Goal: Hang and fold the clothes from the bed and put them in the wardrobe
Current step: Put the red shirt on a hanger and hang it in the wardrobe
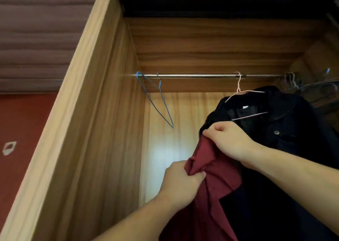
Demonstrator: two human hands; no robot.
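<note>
I stood at the open wardrobe [88, 112], looking up into it, with both of my hands on a red shirt [211, 195] that I held up in front of me, inside the opening and below the rail [192, 76]. My left hand [180, 181] was closed round a bunched fold of the shirt, fingers curled tight with cloth pinched between thumb and knuckles. My right hand [230, 139] was higher and to the right, gripping the shirt's top edge between curled fingers and thumb, its back turned toward me. From those two grips the shirt hung down toward the bottom of the view, its lower part lost past the edge. Just behind my right hand hung a black jacket [284, 123] on a pink hanger [238, 90], whose hook sat over the rail; the jacket's collar, a small white label and one metal button faced me, and the red cloth lay against its front. Whether the shirt was on a hanger of its own I could not tell. Well to the left on the same rail a blue hanger [161, 101] hung bare and tilted, near the wardrobe's side wall. At the far right end of the rail a cluster of other hangers [291, 81] was crowded together, blurred. Beyond the wardrobe's left side I saw a red wall [23, 127]
</note>
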